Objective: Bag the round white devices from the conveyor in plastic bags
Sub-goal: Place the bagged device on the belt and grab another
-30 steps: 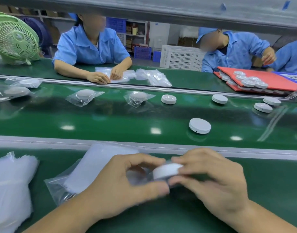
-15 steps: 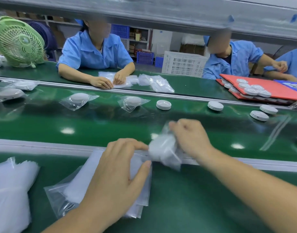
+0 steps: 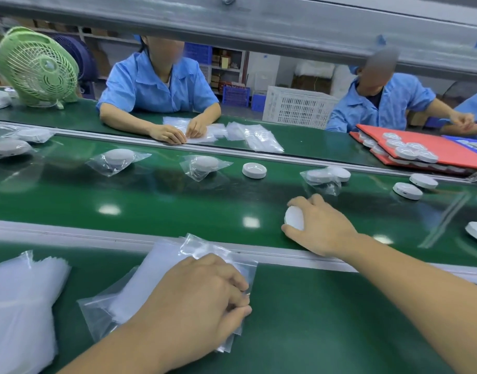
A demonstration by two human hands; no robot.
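My right hand [image 3: 321, 225] reaches onto the green conveyor belt [image 3: 151, 206] and grips a bare round white device [image 3: 294, 218] at its left side. My left hand [image 3: 202, 295] rests on a stack of clear plastic bags [image 3: 151, 276] on the near table, its fingers curled and pinching the top bag's edge. A bagged device [image 3: 319, 176] lies on the belt just beyond my right hand. Two more bagged devices [image 3: 118, 157] [image 3: 205, 163] lie further left, and an upturned bare one [image 3: 254, 170] sits between them and my right hand.
More bare devices [image 3: 407, 190] lie on the belt at the right. A second pile of bags [image 3: 18, 306] sits at the near left. Across the belt, two people in blue work beside red trays [image 3: 442, 147] of devices. A green fan [image 3: 37, 68] stands far left.
My right hand let go of the bagged device on the belt and moved to grip a bare device. My left hand drew back onto the bag stack.
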